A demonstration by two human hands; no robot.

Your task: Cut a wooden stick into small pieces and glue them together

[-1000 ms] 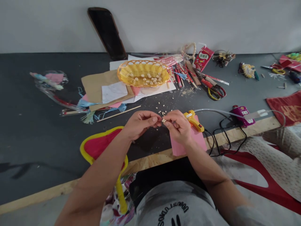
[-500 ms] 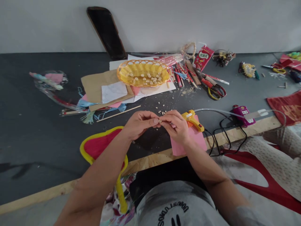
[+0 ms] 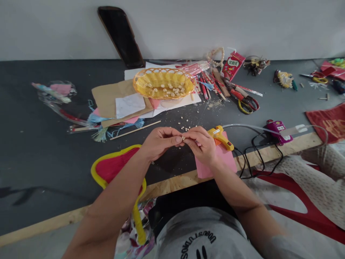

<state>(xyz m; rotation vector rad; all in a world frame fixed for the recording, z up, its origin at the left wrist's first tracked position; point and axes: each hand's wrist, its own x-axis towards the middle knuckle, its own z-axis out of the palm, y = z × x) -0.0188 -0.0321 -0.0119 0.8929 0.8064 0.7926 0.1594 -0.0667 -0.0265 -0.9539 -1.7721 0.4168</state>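
Observation:
A tiny pale beige piece (image 3: 183,138) is pinched between the fingertips of my left hand (image 3: 161,143) and my right hand (image 3: 202,144), which meet above the dark table. Several small beige bits (image 3: 185,128) lie scattered just beyond my fingers. A yellow glue gun (image 3: 221,137) rests on pink paper (image 3: 219,162) right beside my right hand. Farther back, a yellow woven basket (image 3: 164,83) holds several small beige clusters. Partly under my left forearm is a red shape with a fuzzy yellow border (image 3: 114,165).
Beyond the basket a phone (image 3: 121,36) leans on the wall. Scissors (image 3: 244,102), red sticks and a red drink carton (image 3: 233,66) lie at the back right. Black cables run near a purple device (image 3: 279,132). A thin stick (image 3: 135,130) and blue tassels are left of centre.
The view has shifted very slightly. Both hands keep the same pinch on the small piece.

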